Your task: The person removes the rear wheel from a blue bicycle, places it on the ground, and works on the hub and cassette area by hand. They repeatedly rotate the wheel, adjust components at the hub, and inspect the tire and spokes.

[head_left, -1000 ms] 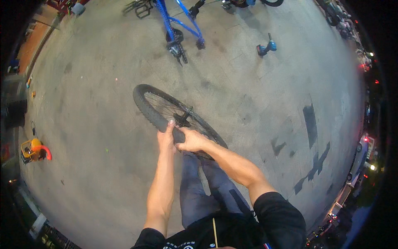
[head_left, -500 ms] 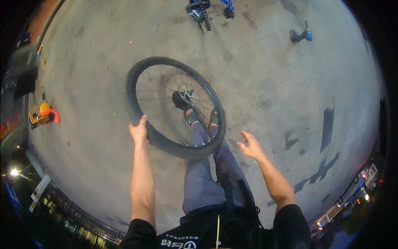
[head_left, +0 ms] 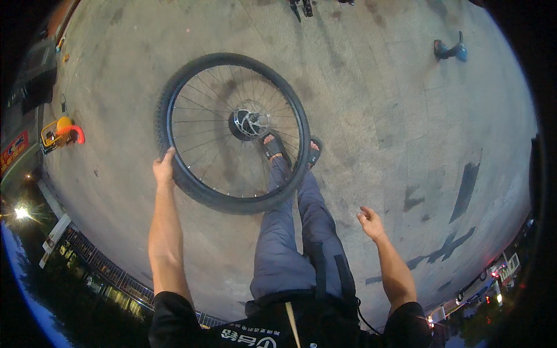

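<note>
A bicycle wheel (head_left: 164, 119) with a black knobby tire, thin spokes and a dark hub is held tilted in front of my legs. On the hub sits a silver brake disc (head_left: 260, 120). My left hand (head_left: 165, 167) is closed on the tire at the wheel's near left side, thumb on top; some of its fingers are hidden behind the rubber. Well apart from the wheel, at the right of my legs, my right hand (head_left: 370, 223) holds nothing, its fingers loosely bent and thumb apart.
My sandalled feet (head_left: 272, 145) stand on the concrete floor (head_left: 371, 145) behind the wheel. A blue power tool (head_left: 451, 51) rests at far right. At left is a yellow device with a red-orange hose (head_left: 71, 130). Dark parts (head_left: 301, 8) show at the top edge.
The wheel has moved left and away, and turned to face me more fully. My left hand went left with it, still gripping. My right hand drew back to the right, its fingers less spread.
</note>
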